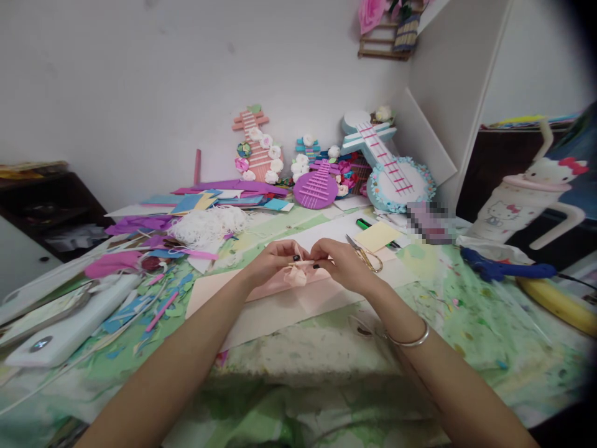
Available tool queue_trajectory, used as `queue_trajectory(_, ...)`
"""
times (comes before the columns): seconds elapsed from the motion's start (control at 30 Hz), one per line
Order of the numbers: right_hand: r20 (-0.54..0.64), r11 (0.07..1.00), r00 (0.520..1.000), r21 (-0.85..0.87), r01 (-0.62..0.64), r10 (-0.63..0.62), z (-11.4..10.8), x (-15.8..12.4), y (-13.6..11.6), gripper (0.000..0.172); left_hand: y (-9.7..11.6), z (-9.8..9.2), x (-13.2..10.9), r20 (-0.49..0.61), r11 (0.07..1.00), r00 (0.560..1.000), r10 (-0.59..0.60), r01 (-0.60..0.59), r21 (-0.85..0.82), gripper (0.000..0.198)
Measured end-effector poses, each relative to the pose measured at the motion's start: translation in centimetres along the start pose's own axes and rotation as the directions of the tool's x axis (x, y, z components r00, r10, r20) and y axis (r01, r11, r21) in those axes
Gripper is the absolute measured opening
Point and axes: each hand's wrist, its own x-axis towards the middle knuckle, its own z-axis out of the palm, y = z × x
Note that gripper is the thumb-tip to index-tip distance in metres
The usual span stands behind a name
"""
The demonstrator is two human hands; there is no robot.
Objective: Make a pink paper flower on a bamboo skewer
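Both my hands meet over the middle of the table, fingers closed around a small pale-pink paper piece (pixel 297 275). It looks folded or rolled, with a loose flap hanging below the fingers. My left hand (pixel 275 258) pinches it from the left, and my right hand (pixel 339 260) grips its right end. Beneath them lie light pink paper sheets (pixel 265 316). Gold-handled scissors (pixel 368 256) rest just beyond my right hand, beside a pale yellow paper square (pixel 379 236).
Shredded white paper (pixel 209 225) and coloured scraps lie at left, near a white power bank (pixel 74 323). Decorated instrument models, one a purple lute (pixel 316 188), stand against the wall. At right are a blue glue gun (pixel 504 267), a banana (pixel 562 303) and a tumbler (pixel 513 208).
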Motion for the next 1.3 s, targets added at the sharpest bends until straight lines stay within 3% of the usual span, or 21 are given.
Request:
queue_trajectory(0.27, -0.049, 0.992, 0.991, -0.029, -0.126, 0.124, -0.3, 0.1, 0.4, 0.012, -0.3, -0.3, 0.0, 0.067, 0.997, 0.997, -0.038, 0.042, -0.063, 0.017)
queue_trajectory(0.5, -0.044, 0.999, 0.998, -0.015, -0.035, 0.034, -0.6, 0.1, 0.9, 0.013, -0.5, -0.4, 0.0, 0.053, 0.994, 0.998, -0.035, 0.040, -0.103, 0.017)
queue_trajectory(0.67, -0.037, 0.999, 0.998, 0.000, -0.041, 0.041, -1.0, 0.0, 1.1, 0.014, -0.4, -0.7, -0.1, 0.034, 0.994, 0.999, -0.030, 0.033, -0.101, 0.016)
queue_trajectory(0.87, -0.015, 0.986, 0.993, -0.115, -0.118, 0.117, -3.0, -0.2, 3.1, 0.015, -0.4, -0.9, 0.0, 0.007, 0.995, 1.000, -0.009, 0.009, -0.095, 0.014)
queue_trajectory(1.0, 0.010, 0.977, 0.978, -0.032, -0.210, 0.210, -3.8, -0.5, 4.0, 0.016, -0.5, -0.9, 0.1, -0.010, 0.995, 1.000, 0.011, -0.012, -0.103, 0.016)
queue_trajectory(1.1, 0.001, 0.978, 0.983, 0.100, -0.185, 0.186, -3.0, -0.4, 3.2, 0.013, -0.7, -0.6, 0.1, 0.012, 0.997, 1.000, -0.008, 0.009, -0.076, 0.020)
queue_trajectory(1.23, 0.020, 0.974, 0.989, 0.172, -0.148, 0.147, -1.0, 0.0, 1.2, 0.013, -1.1, 0.5, -0.1, 0.075, 0.997, 0.995, -0.065, 0.068, -0.038, 0.023)
queue_trajectory(1.3, 0.025, 0.972, 0.991, 0.194, -0.133, 0.130, -0.4, 0.0, 0.6, 0.014, -1.4, 1.1, -0.2, 0.055, 0.995, 0.996, -0.075, 0.079, -0.061, 0.030)
